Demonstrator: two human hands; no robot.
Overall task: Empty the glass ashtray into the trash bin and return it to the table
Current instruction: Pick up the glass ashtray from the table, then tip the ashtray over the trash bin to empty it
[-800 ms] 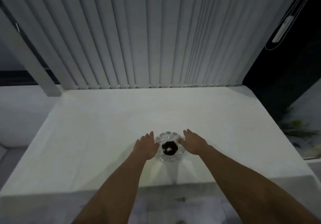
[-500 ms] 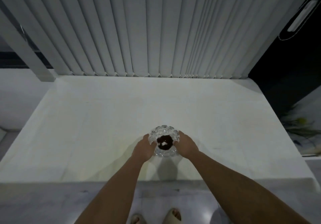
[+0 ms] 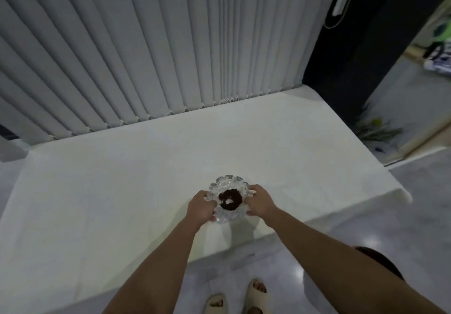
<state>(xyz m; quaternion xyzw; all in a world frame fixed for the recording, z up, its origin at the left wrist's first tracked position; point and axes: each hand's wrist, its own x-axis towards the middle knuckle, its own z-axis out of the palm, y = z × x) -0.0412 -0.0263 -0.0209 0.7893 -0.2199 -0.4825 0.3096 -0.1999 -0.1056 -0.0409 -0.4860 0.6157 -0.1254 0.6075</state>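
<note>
1. Head view: both hands clamped on the glass ashtray, left hand on its left rim, right hand on its right rim.
2. Ashtray sits upright between the hands, over the near edge of the white bench; its shadow falls on the bench just below it. Can't tell whether it touches the surface.
3. Dark ash pile in the ashtray's centre.
4. Vertical blinds behind the bench; sandalled feet on the floor below the ashtray.
</note>
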